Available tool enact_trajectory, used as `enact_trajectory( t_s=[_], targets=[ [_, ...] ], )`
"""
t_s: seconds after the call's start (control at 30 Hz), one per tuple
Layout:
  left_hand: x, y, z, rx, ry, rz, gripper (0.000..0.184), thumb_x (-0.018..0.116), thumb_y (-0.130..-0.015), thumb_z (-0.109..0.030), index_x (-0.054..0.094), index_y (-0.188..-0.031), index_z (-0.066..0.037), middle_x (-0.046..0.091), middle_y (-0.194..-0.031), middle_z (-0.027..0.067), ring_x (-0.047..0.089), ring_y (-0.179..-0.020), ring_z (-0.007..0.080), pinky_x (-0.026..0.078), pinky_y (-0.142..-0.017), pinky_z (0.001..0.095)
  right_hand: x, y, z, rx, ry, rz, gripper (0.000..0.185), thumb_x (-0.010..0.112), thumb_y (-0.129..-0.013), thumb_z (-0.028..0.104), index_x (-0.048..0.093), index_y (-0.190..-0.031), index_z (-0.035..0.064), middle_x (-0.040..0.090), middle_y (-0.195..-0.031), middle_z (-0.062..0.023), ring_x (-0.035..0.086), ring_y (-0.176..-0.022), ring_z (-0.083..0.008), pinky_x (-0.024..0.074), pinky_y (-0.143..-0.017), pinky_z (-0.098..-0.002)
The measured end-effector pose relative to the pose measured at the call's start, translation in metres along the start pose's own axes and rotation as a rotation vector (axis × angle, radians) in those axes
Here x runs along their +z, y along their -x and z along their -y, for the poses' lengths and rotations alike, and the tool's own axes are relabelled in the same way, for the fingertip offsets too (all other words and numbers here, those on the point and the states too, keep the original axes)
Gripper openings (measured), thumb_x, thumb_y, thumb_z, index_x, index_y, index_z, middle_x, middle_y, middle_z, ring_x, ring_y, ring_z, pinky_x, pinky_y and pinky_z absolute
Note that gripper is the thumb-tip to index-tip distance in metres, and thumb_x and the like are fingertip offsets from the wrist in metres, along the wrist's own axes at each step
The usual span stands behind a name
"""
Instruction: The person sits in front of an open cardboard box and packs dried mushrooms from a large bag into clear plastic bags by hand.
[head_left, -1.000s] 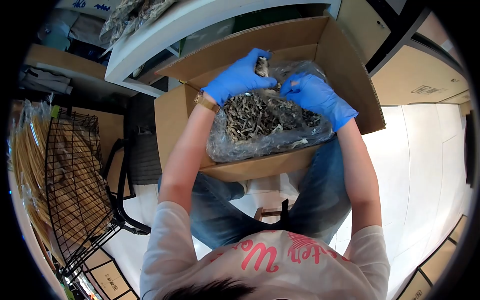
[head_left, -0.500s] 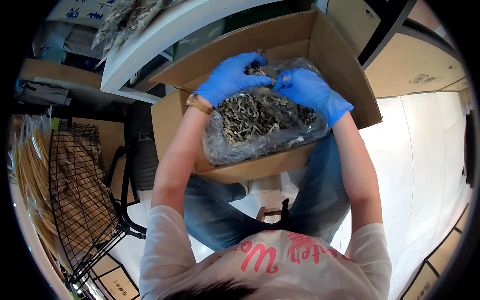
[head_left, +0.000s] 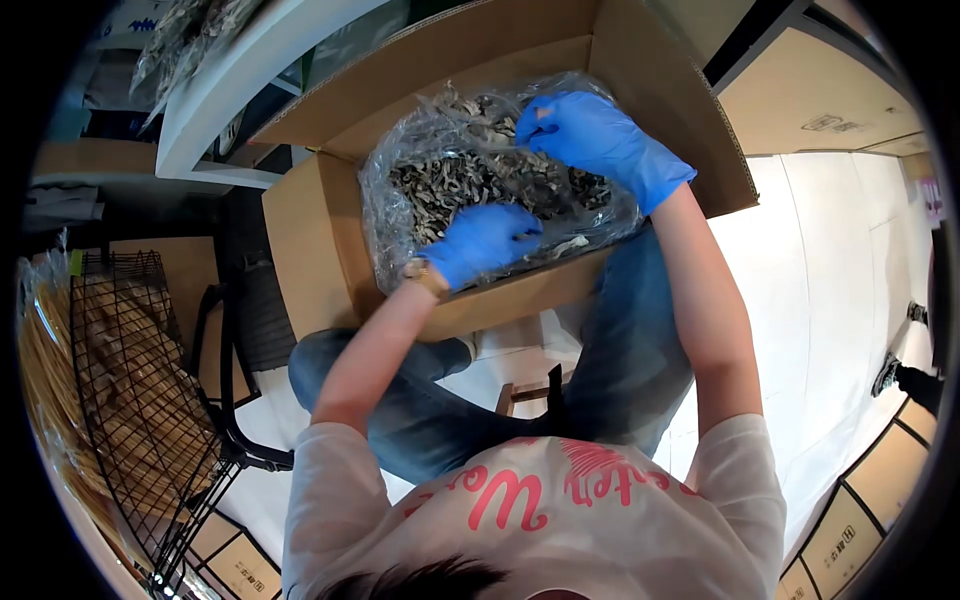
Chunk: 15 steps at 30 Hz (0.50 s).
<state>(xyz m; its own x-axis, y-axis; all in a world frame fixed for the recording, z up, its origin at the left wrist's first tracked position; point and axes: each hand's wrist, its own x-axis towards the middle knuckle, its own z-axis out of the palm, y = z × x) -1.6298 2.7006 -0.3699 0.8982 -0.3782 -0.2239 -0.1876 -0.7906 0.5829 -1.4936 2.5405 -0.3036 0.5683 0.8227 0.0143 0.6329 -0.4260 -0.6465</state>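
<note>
A clear plastic bag (head_left: 385, 200) lies open inside a cardboard box (head_left: 325, 230). The bag is full of dark and pale curled dried strips (head_left: 440, 190), which look like dried mushrooms. My left hand (head_left: 485, 242), in a blue glove, rests low over the strips at the near side, its fingers partly spread and nothing visible in them. Also gloved in blue, my right hand (head_left: 595, 145) is at the far right part of the bag. Its fingers are curled together, and what they pinch, if anything, is hidden.
A black wire basket (head_left: 140, 370) with long tan sticks stands at left. Behind the box curves a white table edge (head_left: 200, 110), with bagged dried goods above it. More cartons (head_left: 820, 100) are at right. A person's shoe (head_left: 885, 375) shows at the right edge.
My left hand has moved from the far side of the bag to its near side. My right hand has shifted slightly up and left. The view has shifted, and a shoe has appeared at right.
</note>
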Motion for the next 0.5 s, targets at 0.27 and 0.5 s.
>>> enact_trajectory(
  t_s=[0.27,0.5],
  targets=[
    [0.072,-0.018,0.024,-0.143,0.224,0.130,0.035,0.058,-0.085,-0.021,0.056,-0.118,-0.009,0.063,-0.107,0.0180,0.061,-0.096,0.0334,0.047,-0.085,0.0383,0.000,0.003,-0.001,-0.066,0.001,-0.062,0.018,0.058,-0.081,0.016,0.069,-0.093,0.0089,0.067,-0.093,-0.0115,0.062,-0.086,-0.0294,0.0480,-0.080,-0.0379],
    [-0.049,0.015,0.024,-0.075,0.671,-0.141,0.020,0.067,-0.082,-0.015,0.066,-0.100,-0.006,0.065,-0.084,0.0034,0.058,-0.077,0.0103,0.049,-0.070,0.0264,0.004,0.004,0.000,-0.034,-0.057,-0.011,0.017,0.059,-0.082,0.016,0.069,-0.093,0.0092,0.066,-0.090,-0.0124,0.062,-0.085,-0.0304,0.0481,-0.079,-0.0378]
  ],
)
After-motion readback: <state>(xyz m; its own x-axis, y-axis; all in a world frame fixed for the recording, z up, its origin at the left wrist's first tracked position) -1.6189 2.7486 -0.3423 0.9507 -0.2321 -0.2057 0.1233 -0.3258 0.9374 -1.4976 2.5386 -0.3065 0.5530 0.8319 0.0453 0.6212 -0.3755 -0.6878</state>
